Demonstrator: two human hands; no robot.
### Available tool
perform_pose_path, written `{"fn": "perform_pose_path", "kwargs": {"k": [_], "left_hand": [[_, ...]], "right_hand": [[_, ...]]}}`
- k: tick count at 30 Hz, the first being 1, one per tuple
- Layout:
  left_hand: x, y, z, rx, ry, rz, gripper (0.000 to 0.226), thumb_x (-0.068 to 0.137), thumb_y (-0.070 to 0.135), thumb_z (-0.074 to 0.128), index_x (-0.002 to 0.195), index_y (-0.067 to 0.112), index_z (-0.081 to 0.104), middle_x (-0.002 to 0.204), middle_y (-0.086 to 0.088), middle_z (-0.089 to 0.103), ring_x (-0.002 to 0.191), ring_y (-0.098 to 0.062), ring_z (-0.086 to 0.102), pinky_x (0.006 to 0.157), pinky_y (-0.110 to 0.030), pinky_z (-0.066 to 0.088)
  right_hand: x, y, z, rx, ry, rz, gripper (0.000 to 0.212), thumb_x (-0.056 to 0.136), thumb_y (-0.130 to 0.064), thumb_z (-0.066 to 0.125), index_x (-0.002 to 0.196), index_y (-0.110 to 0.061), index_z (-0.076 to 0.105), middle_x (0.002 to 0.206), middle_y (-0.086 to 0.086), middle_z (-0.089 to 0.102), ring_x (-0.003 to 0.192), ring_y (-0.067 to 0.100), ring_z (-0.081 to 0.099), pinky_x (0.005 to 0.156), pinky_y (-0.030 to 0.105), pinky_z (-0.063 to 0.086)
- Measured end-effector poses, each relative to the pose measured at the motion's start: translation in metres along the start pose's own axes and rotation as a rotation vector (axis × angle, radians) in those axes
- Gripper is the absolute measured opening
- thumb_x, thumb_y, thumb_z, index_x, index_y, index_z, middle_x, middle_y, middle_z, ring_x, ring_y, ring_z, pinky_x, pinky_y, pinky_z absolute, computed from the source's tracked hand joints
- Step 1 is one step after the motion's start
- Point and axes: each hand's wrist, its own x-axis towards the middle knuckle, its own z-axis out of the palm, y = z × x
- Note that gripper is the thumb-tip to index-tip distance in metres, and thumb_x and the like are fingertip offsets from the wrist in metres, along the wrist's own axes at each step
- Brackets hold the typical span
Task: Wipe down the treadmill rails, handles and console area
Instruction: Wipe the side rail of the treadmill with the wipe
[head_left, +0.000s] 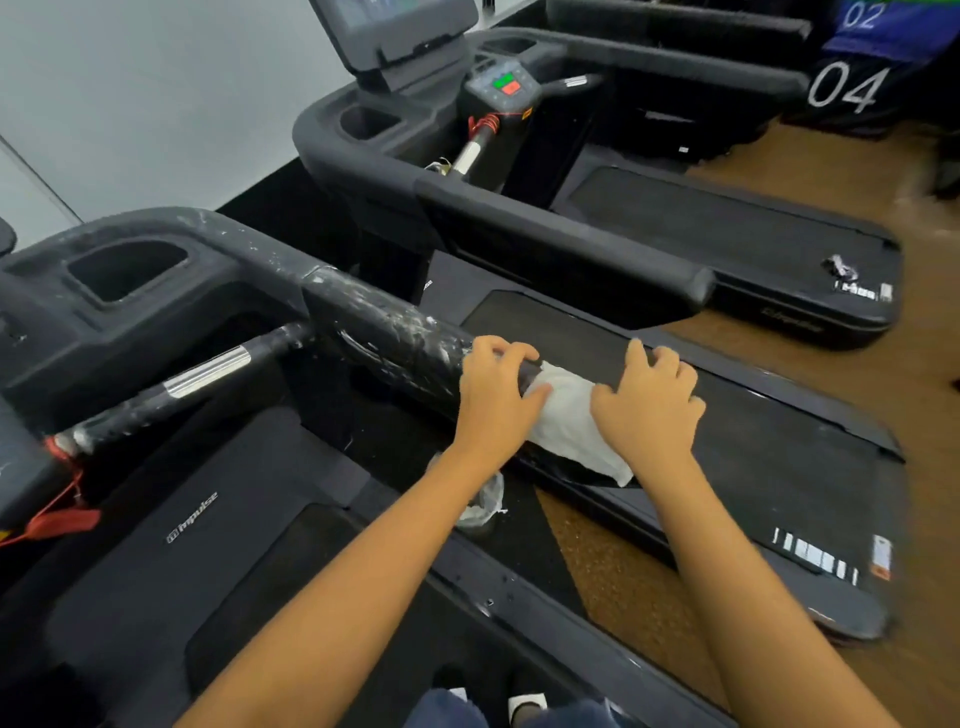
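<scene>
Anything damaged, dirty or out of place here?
Yes. The near handrail is streaked with white scuffs or residue beyond the left hand and white cloth, unlike the clean neighbouring rail. A crumpled clear wrapper lies below that hand; another scrap sits on the next treadmill, at its rear corner.

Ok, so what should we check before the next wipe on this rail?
1. Cloth lies over the rail: ok.
2. Left hand holds the cloth's end against the rail: ok.
3. Right hand holds the cloth on the rail: ok.
4. Rail clean ahead of the cloth: not ok, white smears run toward the cup holder.
5. Cloth's underside clean enough: cannot tell.
</scene>
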Motion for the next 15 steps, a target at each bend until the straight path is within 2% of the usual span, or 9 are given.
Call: {"fn": "perform_pose_path", "kwargs": {"k": [2,4,7,9,11,13,15], "left_hand": [[0.005,-0.006,0.0,0.003,0.061,0.001,0.031,0.081,0.031,0.07,0.111,0.024,0.062,0.119,0.003,0.044,0.11,-0.017,0.042,0.096,-0.031,0.036],[0.011,-0.015,-0.004,0.042,0.095,0.029,0.024,0.086,0.031,0.064,0.109,0.026,0.063,0.118,0.005,0.049,0.111,-0.015,0.044,0.099,-0.033,0.033],[0.027,-0.035,-0.011,0.269,0.052,0.123,0.027,0.093,0.03,0.053,0.118,0.025,0.063,0.127,0.003,0.055,0.124,-0.017,0.045,0.109,-0.039,0.028],[0.035,-0.048,-0.015,0.392,-0.031,0.149,0.036,0.098,0.035,0.044,0.129,0.023,0.058,0.139,0.001,0.051,0.137,-0.019,0.036,0.117,-0.045,0.013],[0.038,-0.057,-0.017,0.447,-0.096,0.174,0.042,0.101,0.039,0.034,0.136,0.024,0.052,0.144,0.001,0.047,0.142,-0.02,0.028,0.118,-0.047,0.004],[0.04,-0.062,-0.019,0.459,-0.115,0.194,0.044,0.103,0.039,0.029,0.139,0.023,0.048,0.145,0.001,0.046,0.143,-0.02,0.027,0.119,-0.047,0.005],[0.041,-0.066,-0.023,0.469,-0.097,0.192,0.044,0.104,0.037,0.028,0.141,0.022,0.046,0.146,0.0,0.046,0.143,-0.021,0.027,0.119,-0.046,0.007]], "right_hand": [[-0.01,-0.007,0.023,-0.025,0.12,-0.094,0.066,0.092,-0.03,0.051,0.149,-0.008,0.027,0.152,0.017,0.029,0.141,0.037,0.023,0.107,0.053,0.029],[-0.021,-0.02,0.05,-0.1,0.12,-0.222,0.065,0.093,-0.038,0.048,0.147,-0.004,0.031,0.148,0.016,0.038,0.138,0.034,0.033,0.107,0.054,0.033],[-0.022,-0.04,0.07,-0.177,0.07,-0.251,0.064,0.093,-0.052,0.037,0.136,-0.004,0.045,0.131,0.013,0.054,0.122,0.032,0.049,0.102,0.052,0.036],[-0.015,-0.042,0.066,-0.209,0.072,-0.297,0.062,0.094,-0.055,0.03,0.128,-0.006,0.05,0.118,0.009,0.059,0.109,0.029,0.055,0.096,0.048,0.04],[-0.01,-0.028,0.059,-0.217,0.102,-0.383,0.055,0.095,-0.056,0.03,0.116,-0.011,0.053,0.105,0.004,0.061,0.096,0.026,0.057,0.086,0.042,0.044],[-0.008,-0.006,0.051,-0.199,0.097,-0.35,0.047,0.096,-0.056,0.029,0.097,-0.015,0.053,0.091,0.002,0.06,0.083,0.026,0.057,0.074,0.039,0.042],[-0.012,0.006,0.045,-0.223,0.119,-0.233,0.049,0.096,-0.055,0.024,0.085,-0.016,0.052,0.081,0.003,0.061,0.075,0.026,0.058,0.069,0.039,0.04]]}}
